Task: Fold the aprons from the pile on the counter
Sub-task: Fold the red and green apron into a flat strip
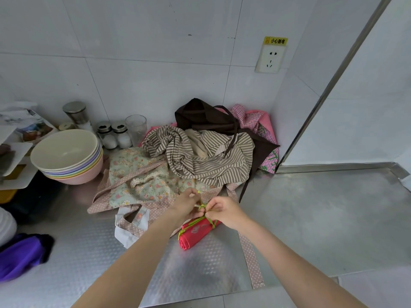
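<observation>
A: Any writing?
B: A yellow label (275, 40) above the wall socket (270, 59) reads 小心触电.
A: The hands?
B: The left hand (186, 203) and right hand (224, 213) each pinch the green ties (202, 207) over the rolled red apron (195, 232), on the embossed steel counter (322, 218) just before the crumpled apron pile (200, 152).

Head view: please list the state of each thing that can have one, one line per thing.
Red apron: rolled into a bundle, green ties wrapped around it.
Green ties: pinched by both hands, being knotted.
Left hand: pinches the ties.
Right hand: pinches the ties.
Floral apron: unfolded, spread out.
Striped apron: crumpled on the pile.
Brown apron: unfolded, heaped at the back.
Bowls: stacked, top one empty.
Glass: upright, empty.
</observation>
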`<state>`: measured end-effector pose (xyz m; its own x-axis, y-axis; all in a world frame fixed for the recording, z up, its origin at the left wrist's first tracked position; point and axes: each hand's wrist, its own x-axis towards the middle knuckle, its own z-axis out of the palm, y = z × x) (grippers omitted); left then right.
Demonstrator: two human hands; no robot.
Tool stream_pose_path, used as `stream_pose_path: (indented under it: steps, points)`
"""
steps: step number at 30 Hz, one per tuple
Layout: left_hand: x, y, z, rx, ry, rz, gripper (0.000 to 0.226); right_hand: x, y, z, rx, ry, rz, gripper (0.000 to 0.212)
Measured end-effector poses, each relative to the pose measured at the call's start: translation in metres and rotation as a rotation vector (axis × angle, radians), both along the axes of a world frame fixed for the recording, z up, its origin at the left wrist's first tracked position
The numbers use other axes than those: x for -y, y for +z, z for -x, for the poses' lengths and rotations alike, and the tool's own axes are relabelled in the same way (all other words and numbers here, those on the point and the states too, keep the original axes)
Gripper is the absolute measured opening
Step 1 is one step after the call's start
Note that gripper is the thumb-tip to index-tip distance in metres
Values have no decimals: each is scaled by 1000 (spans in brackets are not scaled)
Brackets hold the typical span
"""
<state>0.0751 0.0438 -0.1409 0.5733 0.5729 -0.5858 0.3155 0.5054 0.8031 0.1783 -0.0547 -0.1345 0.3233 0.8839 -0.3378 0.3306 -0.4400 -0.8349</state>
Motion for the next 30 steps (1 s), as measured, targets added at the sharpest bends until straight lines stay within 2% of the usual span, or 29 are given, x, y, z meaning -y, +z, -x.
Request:
stream_pose_path:
  steps: [3,6,8,12,15,18,20,22,24,25,27,30]
  points:
    - [-2,9,-2,-35,-151,-235,14,-6,-5,8,125,-72,-23,26]
    - [-7,20,1,-56,-295,-481,12,-12,-9,12,116,-120,-35,26]
    - [-10,24,5,-54,-393,-569,12,-16,-9,16,128,-67,-18,18]
    - [-17,32,12,-76,-530,-794,17,-21,-4,23,114,-74,-28,28]
    - [-18,38,18,-139,-572,-824,11,-21,9,27,56,-44,-10,20]
    - [-18,44,25,-231,-695,-675,46,-19,27,27,30,14,50,23]
    - [-12,53,26,-327,-814,-642,71,-16,39,26,43,-3,51,30]
    - [-4,60,20,-447,-883,-783,93,-12,51,25,2,-95,-3,30]
    - [4,70,7,-551,-867,-909,105,-7,65,21,-79,-177,-53,25]
    - [7,75,0,-573,-840,-927,102,-3,73,18,-109,-201,-65,23]
    - [11,87,-16,-488,-781,-805,84,4,89,8,-130,-244,-94,24]
    - [22,116,-45,-142,-673,-561,36,13,123,-15,-115,-356,-192,31]
